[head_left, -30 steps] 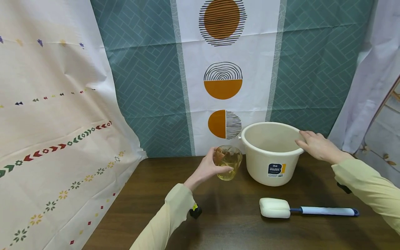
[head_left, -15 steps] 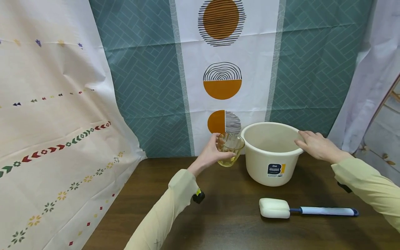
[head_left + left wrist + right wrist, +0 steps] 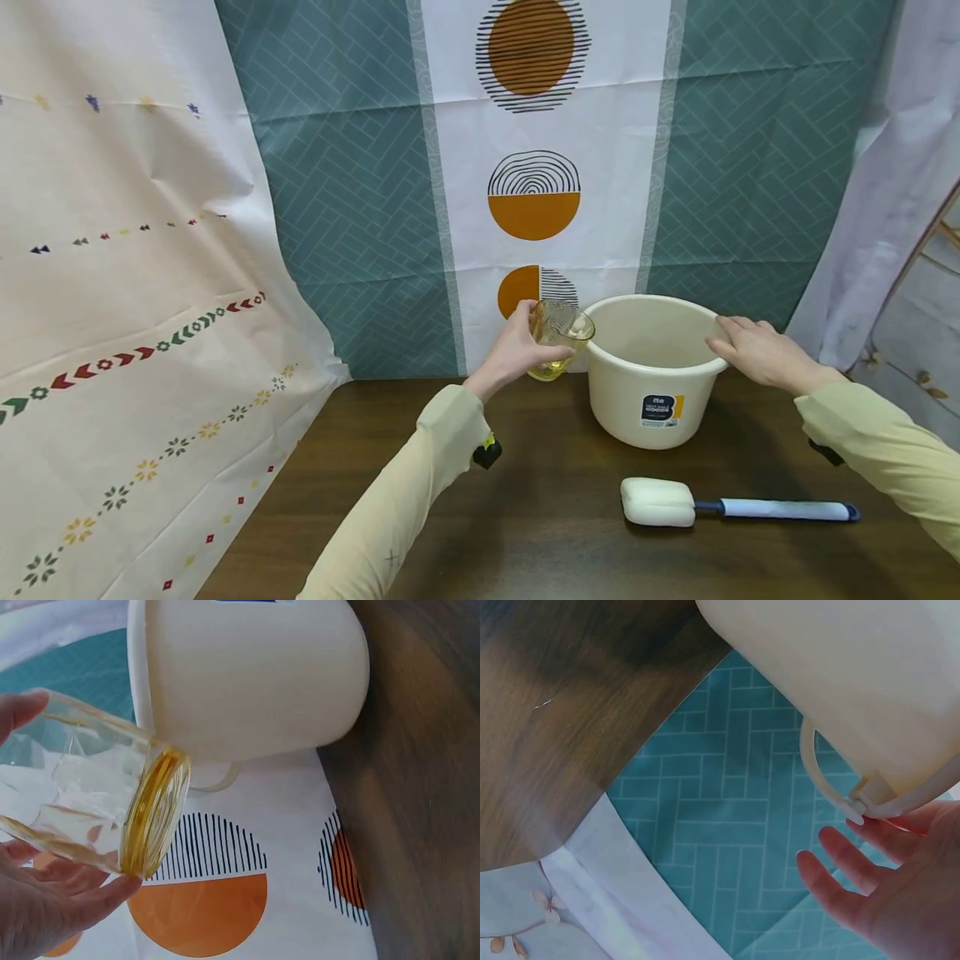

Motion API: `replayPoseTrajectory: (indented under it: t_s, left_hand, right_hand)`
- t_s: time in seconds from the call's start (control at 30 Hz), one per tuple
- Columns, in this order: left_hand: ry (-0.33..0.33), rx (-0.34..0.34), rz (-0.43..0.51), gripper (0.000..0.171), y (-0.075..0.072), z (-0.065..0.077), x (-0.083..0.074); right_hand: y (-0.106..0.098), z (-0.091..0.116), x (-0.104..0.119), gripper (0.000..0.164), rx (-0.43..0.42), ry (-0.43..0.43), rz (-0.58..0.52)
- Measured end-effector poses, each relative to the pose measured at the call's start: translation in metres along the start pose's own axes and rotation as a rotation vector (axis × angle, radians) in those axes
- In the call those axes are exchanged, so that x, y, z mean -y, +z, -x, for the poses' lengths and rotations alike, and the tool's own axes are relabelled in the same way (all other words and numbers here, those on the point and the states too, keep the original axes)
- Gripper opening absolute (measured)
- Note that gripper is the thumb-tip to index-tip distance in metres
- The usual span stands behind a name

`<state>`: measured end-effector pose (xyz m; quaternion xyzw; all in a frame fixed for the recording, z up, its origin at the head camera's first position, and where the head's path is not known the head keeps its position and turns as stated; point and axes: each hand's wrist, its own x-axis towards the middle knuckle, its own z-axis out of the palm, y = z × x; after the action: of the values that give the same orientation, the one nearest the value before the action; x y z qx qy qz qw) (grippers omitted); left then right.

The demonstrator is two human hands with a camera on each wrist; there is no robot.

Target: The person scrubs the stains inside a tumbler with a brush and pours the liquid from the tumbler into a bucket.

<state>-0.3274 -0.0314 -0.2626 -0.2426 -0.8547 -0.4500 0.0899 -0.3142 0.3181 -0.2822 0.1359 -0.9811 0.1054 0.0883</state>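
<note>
In the head view my left hand [image 3: 517, 350] grips a yellow-tinted clear glass cup [image 3: 558, 337], raised off the table at the left rim of a cream bucket [image 3: 652, 400]. The cup is tilted, its mouth towards the bucket. The left wrist view shows thumb and fingers on opposite sides of the cup [image 3: 97, 787], its thick amber base facing the camera. My right hand [image 3: 761, 354] rests at the bucket's right rim. In the right wrist view its fingers [image 3: 847, 859] are extended and spread beside the bucket's handle [image 3: 817, 772].
A sponge brush [image 3: 660, 502] with a white foam head and pale blue handle lies on the dark wooden table [image 3: 540, 542] before the bucket. Behind hangs a green and white patterned cloth [image 3: 352, 208]. A cream embroidered cloth [image 3: 150, 375] drapes along the left.
My left hand has lifted the cup and carried it slightly right to the bucket's rim, tipping it more. My right hand stays at the rim.
</note>
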Motion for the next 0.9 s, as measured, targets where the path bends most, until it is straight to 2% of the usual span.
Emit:
replayPoseTrajectory:
  t_s: [0.23, 0.4, 0.6, 0.73, 0.9]
  left_hand:
    - [0.048, -0.042, -0.179, 0.086, 0.005, -0.007, -0.006]
    - [0.110, -0.056, -0.324, 0.082, 0.006, -0.016, -0.013]
    - [0.099, -0.053, -0.474, 0.082, 0.010, -0.023, -0.020]
    - [0.103, -0.060, -0.533, 0.082, 0.013, -0.026, -0.022]
    - [0.107, -0.075, -0.562, 0.079, 0.015, -0.030, -0.022]
  right_hand:
    - [0.002, 0.001, -0.002, 0.067, -0.006, -0.008, 0.008]
    - [0.002, 0.001, 0.000, 0.067, -0.006, -0.009, 0.000]
    - [0.002, 0.001, -0.001, 0.067, -0.009, -0.005, 0.004]
    - [0.002, 0.002, 0.000, 0.067, -0.010, -0.003, 0.001]
    - [0.002, 0.001, 0.001, 0.067, -0.012, -0.005, -0.003]
